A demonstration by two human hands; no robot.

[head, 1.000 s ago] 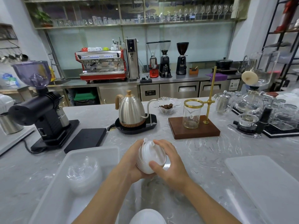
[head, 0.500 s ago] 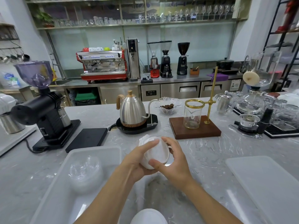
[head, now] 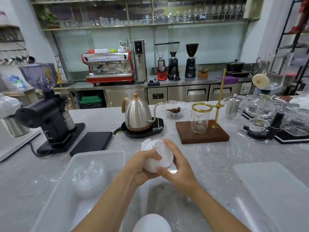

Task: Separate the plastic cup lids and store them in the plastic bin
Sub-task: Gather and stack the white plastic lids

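White nested cup lids, tilted sideways, are gripped by left hand and right hand fingers.

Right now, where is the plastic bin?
In the head view, the plastic bin sits on the counter at lower left, left of the hands holding the lid stack, just in front of the black scale.

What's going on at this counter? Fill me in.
A person is separating a nested stack of white cup lids above the marble counter. The left hand holds the stack while the right hand works at its end lid. Clear lids already sit in the plastic bin to the left.
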